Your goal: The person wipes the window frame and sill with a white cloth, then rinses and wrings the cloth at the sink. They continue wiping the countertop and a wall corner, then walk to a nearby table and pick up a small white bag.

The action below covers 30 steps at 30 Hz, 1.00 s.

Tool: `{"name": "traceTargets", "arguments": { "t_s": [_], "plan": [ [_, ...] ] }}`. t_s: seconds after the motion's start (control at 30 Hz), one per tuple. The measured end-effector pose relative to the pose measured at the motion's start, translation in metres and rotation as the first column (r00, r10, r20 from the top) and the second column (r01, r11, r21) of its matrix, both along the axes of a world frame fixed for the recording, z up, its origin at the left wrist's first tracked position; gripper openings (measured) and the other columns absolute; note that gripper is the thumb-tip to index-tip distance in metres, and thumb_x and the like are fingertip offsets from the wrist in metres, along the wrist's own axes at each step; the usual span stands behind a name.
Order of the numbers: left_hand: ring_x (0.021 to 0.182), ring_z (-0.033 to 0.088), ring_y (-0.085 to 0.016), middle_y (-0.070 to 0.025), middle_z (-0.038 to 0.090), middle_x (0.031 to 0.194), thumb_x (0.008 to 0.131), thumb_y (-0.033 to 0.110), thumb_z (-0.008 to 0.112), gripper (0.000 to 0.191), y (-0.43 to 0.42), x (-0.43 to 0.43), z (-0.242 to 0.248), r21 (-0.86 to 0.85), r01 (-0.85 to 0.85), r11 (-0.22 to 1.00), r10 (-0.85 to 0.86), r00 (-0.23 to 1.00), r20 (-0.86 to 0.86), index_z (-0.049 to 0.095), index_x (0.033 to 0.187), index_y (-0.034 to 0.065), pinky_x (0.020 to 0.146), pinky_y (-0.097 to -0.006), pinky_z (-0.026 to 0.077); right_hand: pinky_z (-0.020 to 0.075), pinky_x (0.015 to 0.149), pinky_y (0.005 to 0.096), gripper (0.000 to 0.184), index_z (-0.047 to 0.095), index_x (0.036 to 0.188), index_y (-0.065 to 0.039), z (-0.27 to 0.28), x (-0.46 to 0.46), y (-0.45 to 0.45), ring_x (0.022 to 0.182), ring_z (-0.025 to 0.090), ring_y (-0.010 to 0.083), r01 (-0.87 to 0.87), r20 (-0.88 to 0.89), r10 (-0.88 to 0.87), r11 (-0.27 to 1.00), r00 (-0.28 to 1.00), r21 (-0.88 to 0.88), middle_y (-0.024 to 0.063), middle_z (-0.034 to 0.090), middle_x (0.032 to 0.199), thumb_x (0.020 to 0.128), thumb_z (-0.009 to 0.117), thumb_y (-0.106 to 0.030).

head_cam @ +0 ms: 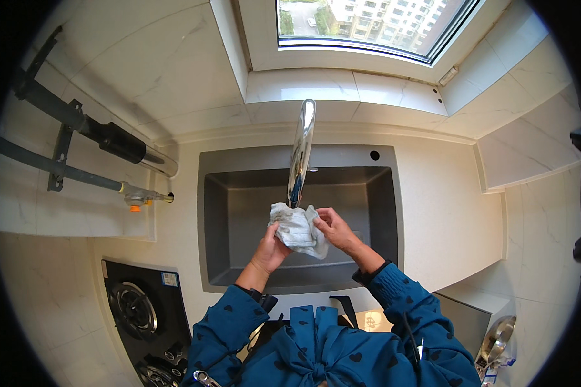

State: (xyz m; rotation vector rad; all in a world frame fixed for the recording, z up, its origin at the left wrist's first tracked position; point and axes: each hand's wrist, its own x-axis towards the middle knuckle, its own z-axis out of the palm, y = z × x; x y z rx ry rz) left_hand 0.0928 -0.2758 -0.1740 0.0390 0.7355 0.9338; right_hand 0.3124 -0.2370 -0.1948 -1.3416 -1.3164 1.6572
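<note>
Both hands hold a pale, folded cloth (295, 227) with grey stains over the basin of a dark grey sink (298, 285). My left hand (270, 249) grips its lower left side, the thumb lying on top. At the right edge, my right hand (336, 228) pinches a fold between thumb and fingers. Just above the cloth is the lower end of a chrome faucet (301, 150); whether they touch I cannot tell, and no running water is visible. The cloth and my hands hide part of the basin floor.
A black gas hob (143, 309) lies at the lower left. Grey pipes (87, 175) with an orange-capped valve (134, 203) run along the left wall. Pale countertop (445, 213) surrounds the sink, below a window (358, 24). A metal pan (498, 338) stands at the lower right.
</note>
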Motion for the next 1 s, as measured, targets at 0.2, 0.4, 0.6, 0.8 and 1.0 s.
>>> {"name": "traceTargets", "arguments": {
  "t_s": [0.2,0.4,0.6,0.8,1.0],
  "plan": [
    [0.134,0.051,-0.026,-0.0062,0.055,0.145,0.104,0.041,0.040,0.051,0.000,-0.016,-0.006,0.003,-0.048,0.999,0.048,0.998,-0.031,0.046,0.147,0.0134,0.111,-0.0478,0.040,0.0455,0.063,0.0239,0.013,0.061,0.108,-0.003,-0.013,0.011,0.011,0.073,0.055,0.0057,0.131,0.099,-0.124,0.990,0.987,-0.060,-0.0020,0.063,0.086,0.096,0.057,-0.005],
    [0.134,0.050,-0.027,-0.0075,0.055,0.143,0.104,0.038,0.045,0.049,-0.002,-0.041,-0.021,-0.022,-0.117,0.993,0.116,0.992,-0.050,0.047,0.146,0.0135,0.107,-0.0474,0.044,0.0419,0.064,0.0221,0.010,0.060,0.106,-0.008,0.015,0.036,0.020,0.073,0.052,0.0043,0.257,-0.109,-0.287,0.940,0.952,-0.226,-0.0045,0.060,0.084,0.096,0.057,-0.009],
    [0.138,0.044,-0.036,-0.0200,0.041,0.152,0.104,0.051,0.045,0.068,-0.010,-0.032,-0.035,-0.068,0.044,0.997,-0.062,0.956,-0.286,0.028,0.154,0.0082,0.105,-0.0621,0.045,0.0455,0.073,0.0216,0.008,0.059,0.108,-0.010,0.054,0.024,0.014,0.082,0.055,0.0050,0.212,-0.229,-0.245,0.965,0.942,-0.156,-0.0046,0.060,0.090,0.100,0.056,-0.010],
    [0.143,0.038,-0.040,-0.0232,0.034,0.157,0.098,0.073,0.031,0.089,-0.025,0.016,-0.027,-0.175,0.129,0.976,-0.109,0.987,0.121,0.022,0.157,0.0072,0.110,-0.0629,0.039,0.0526,0.089,0.0298,0.020,0.063,0.113,-0.009,0.074,-0.004,-0.017,0.107,0.063,0.0140,-0.202,-0.025,0.212,0.957,0.977,0.207,0.0053,0.070,0.116,0.096,0.055,-0.003],
    [0.131,0.055,-0.034,-0.0149,0.054,0.146,0.098,0.075,0.021,0.087,-0.004,0.022,-0.034,-0.108,-0.018,0.994,0.033,0.990,0.137,0.043,0.150,0.0090,0.112,-0.0472,0.044,0.0563,0.082,0.0330,0.011,0.070,0.104,-0.010,0.079,-0.010,-0.045,0.086,0.070,0.0247,-0.499,0.257,0.428,0.728,0.866,0.469,0.0092,0.072,0.100,0.094,0.065,-0.010]
  ]
}}
